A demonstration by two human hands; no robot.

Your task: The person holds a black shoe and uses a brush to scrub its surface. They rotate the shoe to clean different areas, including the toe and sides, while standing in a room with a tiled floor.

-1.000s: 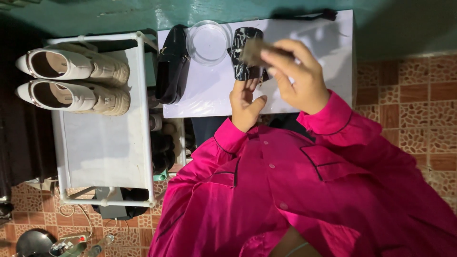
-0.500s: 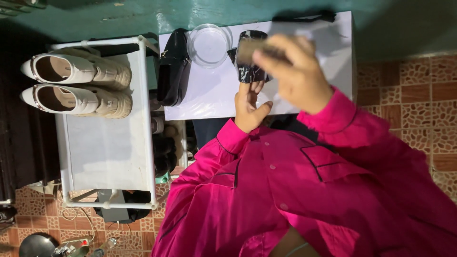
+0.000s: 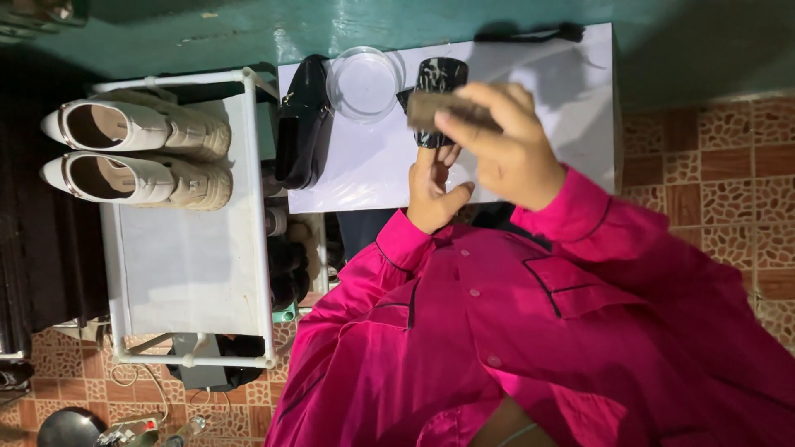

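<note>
The right hand [image 3: 505, 153] pinches a brown brush [image 3: 439, 109] between fingers and thumb and holds it against the black shoe [image 3: 436, 83], which stands on the white table [image 3: 580, 99] just right of the clear round dish [image 3: 364, 83]. The left hand [image 3: 435, 186] is closed around the lower part of this shoe, fingers pressed on it. Compared with half a second ago, the brush has moved a little lower and left across the shoe, while the second black shoe [image 3: 302, 124] at the table's left edge and the two white shoes [image 3: 132, 153] on the rack [image 3: 199, 265] have stayed in place.
</note>
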